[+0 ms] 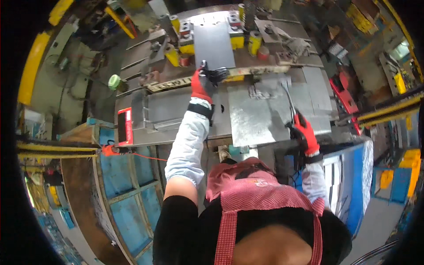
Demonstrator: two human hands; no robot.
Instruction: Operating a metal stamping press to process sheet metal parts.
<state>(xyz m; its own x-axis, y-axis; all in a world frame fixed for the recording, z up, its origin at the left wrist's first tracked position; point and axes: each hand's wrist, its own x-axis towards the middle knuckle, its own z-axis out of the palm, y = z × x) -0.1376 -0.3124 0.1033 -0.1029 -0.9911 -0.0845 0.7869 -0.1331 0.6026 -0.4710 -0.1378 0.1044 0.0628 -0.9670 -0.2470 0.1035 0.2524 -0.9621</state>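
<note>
My left hand (206, 84), in a red and black glove, reaches to the near edge of a flat grey metal sheet (214, 44) lying in the press die. Its thumb points up and its fingers stretch to the right; any contact with the sheet is unclear. My right hand (304, 134), gloved alike, is closed round the near end of a long thin metal rod-like tool (289, 99). The tool's far end lies over a bright metal plate (254, 121) on the table, and its exact kind cannot be made out.
Yellow and red posts (255, 43) flank the die. A marked bar (172, 84) runs along its front. Stacked sheets (165, 108) lie left, more sheets (316, 90) right. A red-edged box (125, 126) sits at the table's left edge, near a green-lidded container (115, 82).
</note>
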